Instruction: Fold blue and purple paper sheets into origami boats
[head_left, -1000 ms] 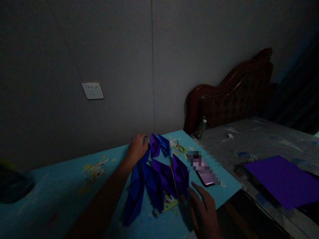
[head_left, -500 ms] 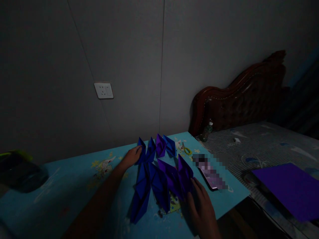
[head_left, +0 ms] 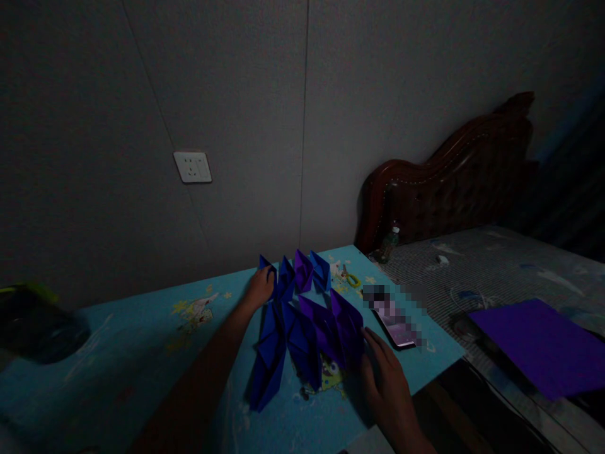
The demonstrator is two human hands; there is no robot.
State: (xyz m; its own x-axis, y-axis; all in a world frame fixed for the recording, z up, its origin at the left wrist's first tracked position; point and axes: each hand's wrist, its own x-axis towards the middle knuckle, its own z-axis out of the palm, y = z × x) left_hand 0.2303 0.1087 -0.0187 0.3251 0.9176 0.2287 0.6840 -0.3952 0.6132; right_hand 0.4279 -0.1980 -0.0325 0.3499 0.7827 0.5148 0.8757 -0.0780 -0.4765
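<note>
Several folded paper boats stand in two rows on the table. In the far row, my left hand [head_left: 261,285] is closed on the leftmost blue paper boat [head_left: 267,265], covering part of it. Beside that are another blue boat [head_left: 286,280], a purple boat [head_left: 303,271] and a lighter blue boat [head_left: 320,271]. The near row has two dark blue boats [head_left: 268,366] and two purple ones, packed closely side by side. Against the right side of the outermost purple boat [head_left: 347,328] rests my right hand [head_left: 387,381], its fingers stretched out and thumb apart.
A phone [head_left: 394,325] lies right of the boats on the blue patterned table [head_left: 155,340], with yellow-handled scissors [head_left: 352,279] behind it. A dark object [head_left: 42,328] stands at far left. On the bed are purple sheets [head_left: 539,343] and a bottle [head_left: 389,244].
The view has shifted slightly. My left hand has come further over the far-left blue boat. My right hand stays by the near purple boat, and the boats keep their arrangement.
</note>
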